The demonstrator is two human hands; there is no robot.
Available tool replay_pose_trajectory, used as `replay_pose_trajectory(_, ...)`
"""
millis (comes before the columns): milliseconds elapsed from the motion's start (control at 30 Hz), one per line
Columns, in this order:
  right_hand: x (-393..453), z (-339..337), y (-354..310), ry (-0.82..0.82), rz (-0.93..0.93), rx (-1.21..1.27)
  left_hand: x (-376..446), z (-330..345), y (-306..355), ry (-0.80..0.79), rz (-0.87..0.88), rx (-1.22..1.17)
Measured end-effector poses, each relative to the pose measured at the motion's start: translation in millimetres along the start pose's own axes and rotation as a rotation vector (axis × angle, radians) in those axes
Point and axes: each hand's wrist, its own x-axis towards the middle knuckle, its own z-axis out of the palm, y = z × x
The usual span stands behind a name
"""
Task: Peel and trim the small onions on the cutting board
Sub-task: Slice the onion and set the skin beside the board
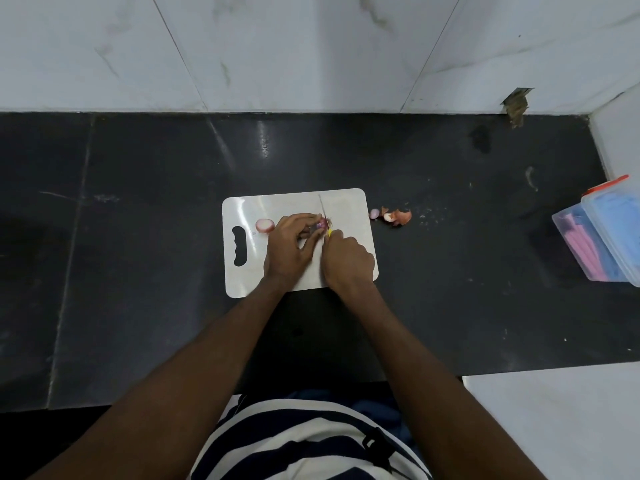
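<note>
Pinching a small purple onion (322,223) mid-frame, the left hand (290,247) steadies it; the right hand (348,261) grips a thin-bladed knife (323,211) on the smooth white cutting board (242,271).

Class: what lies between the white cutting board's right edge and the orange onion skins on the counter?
In the head view, one small peeled purple onion piece on the black counter.

Soft, even light is falling from above, leaving the scene fairly dim. A pale streak of glare is shining on the dark table (265,140), and the white cutting board (298,202) is glinting faintly. Wide-angle distortion is bending the wall (311,46) lines outward, and fine detail is looking slightly soft.
</note>
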Motion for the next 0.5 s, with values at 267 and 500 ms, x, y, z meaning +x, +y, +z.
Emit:
replay_pose_trajectory(267, -35.8, 14.4, 12.6, -0.101, 0.028, -0.065, 1.2, -0.5, 3.2, 0.006, -0.026, -0.030)
replay_pose_trajectory(500, -21.8, 2.4, 0.6, -0.120, 0.062, -0.088, -0.4, -2.3, 10.4, -0.020, -0.066, -0.016)
